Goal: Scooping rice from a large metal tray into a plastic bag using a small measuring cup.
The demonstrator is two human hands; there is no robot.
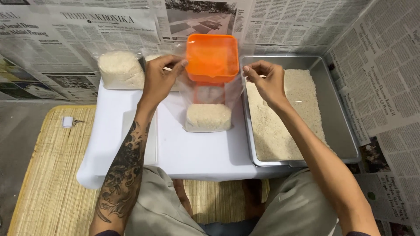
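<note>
Left hand (pixel 161 75) and right hand (pixel 267 81) each pinching a top edge of the upright clear rice bag (pixel 208 114) between them, beneath orange scale (pixel 212 57), on white worktop (pixel 192 150)

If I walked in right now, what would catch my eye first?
The bright orange container at the back middle of the white table stands out most. Below it, the left hand and right hand pinch the top edges of a clear plastic bag partly filled with rice. To the right sits a metal tray spread with rice.
</note>
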